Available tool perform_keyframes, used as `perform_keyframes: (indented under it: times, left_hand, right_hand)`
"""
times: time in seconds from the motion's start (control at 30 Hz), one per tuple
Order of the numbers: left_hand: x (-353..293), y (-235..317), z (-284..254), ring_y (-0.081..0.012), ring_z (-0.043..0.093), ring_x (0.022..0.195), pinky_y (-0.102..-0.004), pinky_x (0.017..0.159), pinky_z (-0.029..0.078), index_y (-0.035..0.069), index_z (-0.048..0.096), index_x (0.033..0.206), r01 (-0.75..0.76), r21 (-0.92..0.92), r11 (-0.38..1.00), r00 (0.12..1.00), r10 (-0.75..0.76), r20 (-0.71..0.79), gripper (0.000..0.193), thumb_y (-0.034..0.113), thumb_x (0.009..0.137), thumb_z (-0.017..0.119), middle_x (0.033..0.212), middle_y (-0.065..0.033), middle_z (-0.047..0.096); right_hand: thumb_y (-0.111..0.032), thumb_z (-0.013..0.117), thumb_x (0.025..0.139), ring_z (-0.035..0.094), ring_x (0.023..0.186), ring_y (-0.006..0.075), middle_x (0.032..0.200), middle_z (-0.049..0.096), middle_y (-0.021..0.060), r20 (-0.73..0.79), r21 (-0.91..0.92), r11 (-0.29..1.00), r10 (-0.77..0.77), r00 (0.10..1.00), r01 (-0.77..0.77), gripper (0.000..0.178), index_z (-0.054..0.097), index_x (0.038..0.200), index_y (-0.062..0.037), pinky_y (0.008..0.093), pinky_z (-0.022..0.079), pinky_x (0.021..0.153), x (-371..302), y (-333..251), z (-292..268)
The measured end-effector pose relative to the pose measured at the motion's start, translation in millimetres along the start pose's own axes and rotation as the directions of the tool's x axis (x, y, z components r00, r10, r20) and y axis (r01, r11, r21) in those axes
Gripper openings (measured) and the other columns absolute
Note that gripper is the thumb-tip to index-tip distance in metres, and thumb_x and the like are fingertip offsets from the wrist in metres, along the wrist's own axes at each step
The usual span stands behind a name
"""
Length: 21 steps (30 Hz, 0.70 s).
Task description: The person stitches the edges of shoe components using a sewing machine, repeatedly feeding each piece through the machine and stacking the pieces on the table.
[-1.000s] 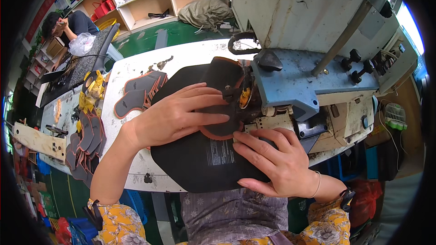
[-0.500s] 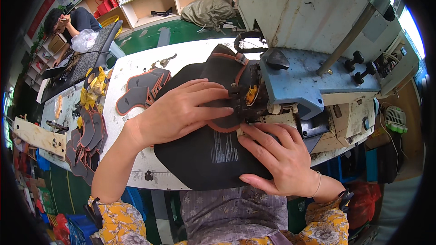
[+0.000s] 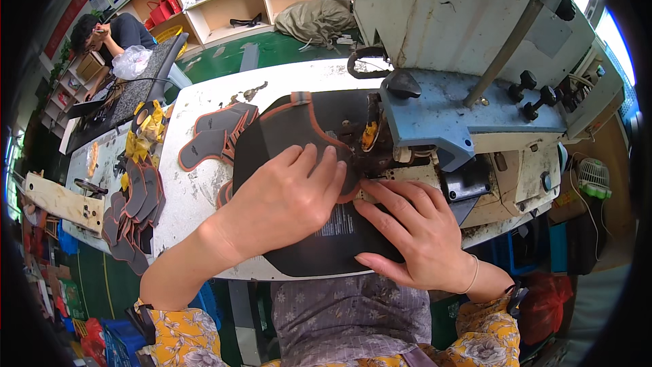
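Observation:
A large black fabric panel (image 3: 319, 258) with a small pale printed block lies under the sewing machine's head (image 3: 370, 136). On top of it rests a dark grey piece with orange edging (image 3: 282, 126), which has a small grey tab at its far end. The curled fingers of my left hand (image 3: 285, 197) bunch down on this grey piece; the thumb is hidden. My right hand (image 3: 414, 231) lies flat with fingers stretched over the black panel's right side, fingertips close to the stitching area. The needle itself is hard to make out.
Grey orange-edged pieces (image 3: 204, 146) are stacked left of the panel on the white table (image 3: 183, 221); another pile (image 3: 139, 197) hangs at the table's left. The blue machine arm (image 3: 435, 109) stands at right. A person (image 3: 122, 37) sits at a far-left desk.
The black panel and grey piece have turned counterclockwise, bringing the tabbed end leftward. My left hand has drawn back toward me and its fingers have curled. My right hand has hardly moved.

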<state>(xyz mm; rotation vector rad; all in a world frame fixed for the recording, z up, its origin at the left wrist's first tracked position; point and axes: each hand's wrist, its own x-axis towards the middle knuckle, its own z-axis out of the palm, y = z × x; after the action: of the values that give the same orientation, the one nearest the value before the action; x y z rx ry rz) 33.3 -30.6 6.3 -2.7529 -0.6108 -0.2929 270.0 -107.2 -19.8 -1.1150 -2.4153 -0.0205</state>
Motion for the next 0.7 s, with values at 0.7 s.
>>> perform_keyframes:
  times: [0.7]
  left_hand:
    - [-21,-57,-3,-0.0360,0.053,0.128,-0.0488,0.108,0.045,0.014,0.064,0.136,-0.129,-0.321,0.938,0.987,0.153,0.049,0.064,-0.002,0.074,0.064,0.146,-0.0122,0.052]
  right_hand:
    - [-0.044,0.072,0.088,0.054,0.112,0.0249,0.143,0.053,0.0141,0.052,-0.013,0.999,0.037,0.998,-0.036,0.066,0.062,0.126,0.0092,0.0362,0.041,0.091,7,-11,-2]
